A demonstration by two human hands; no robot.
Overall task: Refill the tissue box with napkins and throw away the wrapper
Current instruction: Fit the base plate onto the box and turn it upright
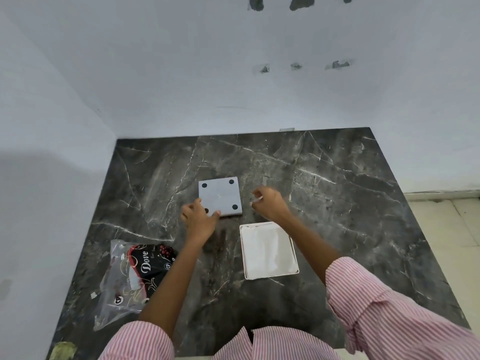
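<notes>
A grey square panel with black round feet (220, 196) lies flat on the dark marble counter; it looks like the tissue box's base, underside up. My left hand (198, 216) grips its near left corner. My right hand (268, 203) hovers just right of the panel, blurred, fingers curled with nothing clearly in them. The open white tissue box (294, 266) sits nearer to me on the right, filled with white napkins (268, 246). The clear plastic wrapper with black "Dove" print (135, 276) lies crumpled at the near left.
The marble counter (350, 216) meets white walls at the back and on the left. Its right edge drops to a tiled floor (446, 229). A small yellowish scrap (62, 350) lies at the counter's near left corner.
</notes>
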